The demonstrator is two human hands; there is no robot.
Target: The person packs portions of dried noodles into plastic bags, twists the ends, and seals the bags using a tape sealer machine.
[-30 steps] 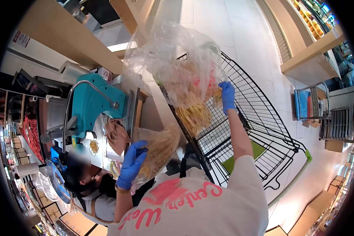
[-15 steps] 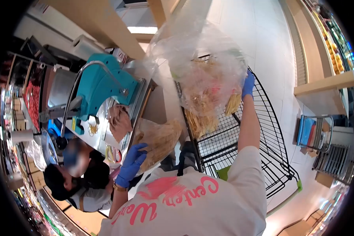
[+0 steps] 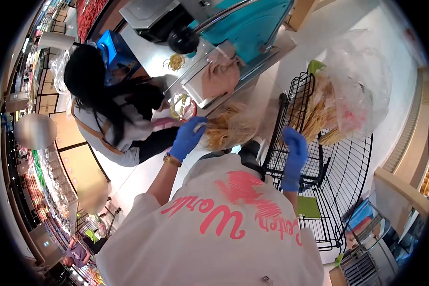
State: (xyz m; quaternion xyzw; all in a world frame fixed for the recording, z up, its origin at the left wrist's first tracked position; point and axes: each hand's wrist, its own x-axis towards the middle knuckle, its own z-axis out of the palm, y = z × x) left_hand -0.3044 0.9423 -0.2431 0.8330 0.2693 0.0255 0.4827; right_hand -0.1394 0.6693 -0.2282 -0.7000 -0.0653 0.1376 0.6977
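My left hand (image 3: 189, 138), in a blue glove, pinches the edge of a clear plastic bag (image 3: 231, 125) with yellow-brown dried strips inside. The bag hangs in front of my legs, beside the counter edge. My right hand (image 3: 295, 155), also blue-gloved, is over the near side of a black wire shopping cart (image 3: 362, 167). Motion blurs its fingers, and I see nothing held there. In the cart, pale dried strips (image 3: 314, 114) lie under and beside a large clear plastic bag (image 3: 362, 90).
A teal machine (image 3: 248, 28) with a black knob stands on the counter at upper left, near a pinkish-brown cloth (image 3: 220, 76) and rubber bands (image 3: 175, 62). A person (image 3: 109, 109) bends beside the counter on my left. Wooden shelving (image 3: 405, 190) stands at right.
My view has turned, shifting counter and cart rightward. My right hand has left the cart's far rim and come nearer my body. My left hand now grips the bag's edge.
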